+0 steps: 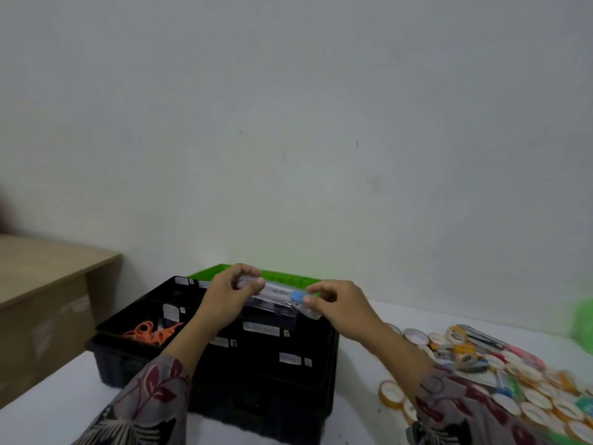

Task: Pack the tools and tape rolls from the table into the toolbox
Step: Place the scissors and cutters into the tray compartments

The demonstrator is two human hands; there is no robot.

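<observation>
Though spread beneath everything, white surface [48, 396] bare only down and left of the fingers. Directly under the fingers, black toolbox [256, 374], open, split into labelled compartments. Well to the right of and below the right fingers, a heap of tape rolls [529, 393] mixed with a few tools, not yet packed. Just behind the fingers, edge of a green tray [282, 276].

Gripping one end of a long clear case [279, 292], left hand [224, 293], fingers curled over the top and thumb beneath. Pinching the other end narrowly between thumb and fingertips, right hand [340, 303]. Case held roughly level, clear of the box, spanning from one set of fingers to the other. Down and left of the left fingers, orange scissors [150, 332] lying in a compartment. Just beside the right fingertips, a small blue tab [296, 296] on the case.

Judged step: placing the case, early in the packing given the heap remaining. Next move calls for lowering into a compartment long enough, keeping level, releasing both ends together; otherwise likely to perch on a divider.
</observation>
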